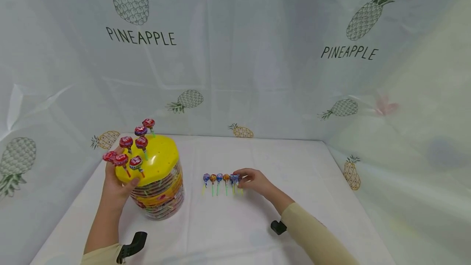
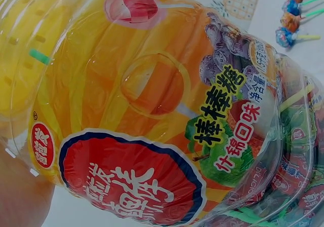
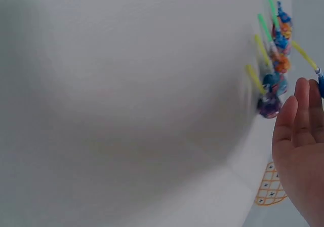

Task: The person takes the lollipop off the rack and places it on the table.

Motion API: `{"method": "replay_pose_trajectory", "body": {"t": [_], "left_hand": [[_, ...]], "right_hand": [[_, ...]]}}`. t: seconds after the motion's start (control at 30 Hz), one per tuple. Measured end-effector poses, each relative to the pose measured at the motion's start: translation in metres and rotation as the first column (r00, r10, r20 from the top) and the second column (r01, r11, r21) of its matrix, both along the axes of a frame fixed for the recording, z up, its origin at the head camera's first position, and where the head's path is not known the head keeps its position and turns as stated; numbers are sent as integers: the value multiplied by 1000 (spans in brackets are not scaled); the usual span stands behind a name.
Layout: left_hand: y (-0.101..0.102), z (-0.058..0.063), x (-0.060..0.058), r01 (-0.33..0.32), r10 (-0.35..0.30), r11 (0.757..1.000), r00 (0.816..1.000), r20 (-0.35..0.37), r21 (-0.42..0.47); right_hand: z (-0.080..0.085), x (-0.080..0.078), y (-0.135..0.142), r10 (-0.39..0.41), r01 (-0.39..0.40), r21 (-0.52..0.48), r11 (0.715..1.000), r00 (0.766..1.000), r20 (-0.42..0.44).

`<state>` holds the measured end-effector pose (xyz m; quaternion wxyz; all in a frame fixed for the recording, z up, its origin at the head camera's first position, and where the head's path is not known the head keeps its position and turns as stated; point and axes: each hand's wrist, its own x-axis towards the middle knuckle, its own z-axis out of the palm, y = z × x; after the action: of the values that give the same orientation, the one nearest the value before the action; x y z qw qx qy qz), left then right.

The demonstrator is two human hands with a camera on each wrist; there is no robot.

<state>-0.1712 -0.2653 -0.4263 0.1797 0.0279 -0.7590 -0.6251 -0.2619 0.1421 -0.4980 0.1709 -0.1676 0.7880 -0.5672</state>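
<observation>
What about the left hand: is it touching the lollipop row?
No, the left hand holds the yellow-lidded jar, apart from the lollipop row.

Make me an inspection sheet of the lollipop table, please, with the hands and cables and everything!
Surface: white table, with some creases.
Job's things: big jar with a yellow lid; red lollipops stand in the lid; blue and orange lollipops lie in a row.
Clutter: nothing seen.
Left hand: grips the jar near its top.
Right hand: pinches a blue lollipop at the row's end.
Cables: nothing seen.
Surroundings: pineapple-print sheet.
</observation>
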Motion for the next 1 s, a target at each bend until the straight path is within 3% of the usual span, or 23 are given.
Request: {"method": "replay_pose_trajectory", "body": {"t": [0.13,0.57,0.83,1.0], "left_hand": [[0,0,0,-3,3,1000,1000,16,-7],[-1,-2,0,-1,1,1000,1000,2,15],[-1,-3,-1,50,-42,997,993,-108,65],[0,-2,0,47,-41,997,994,-98,62]], "right_hand": [[-23,-6,9,-52,52,41,998,999,1],[-40,-11,24,-192,205,149,967,977,-96],[-47,-15,24,-168,198,214,957,974,-151],[-50,-17,22,-180,217,265,940,971,-155]]}}
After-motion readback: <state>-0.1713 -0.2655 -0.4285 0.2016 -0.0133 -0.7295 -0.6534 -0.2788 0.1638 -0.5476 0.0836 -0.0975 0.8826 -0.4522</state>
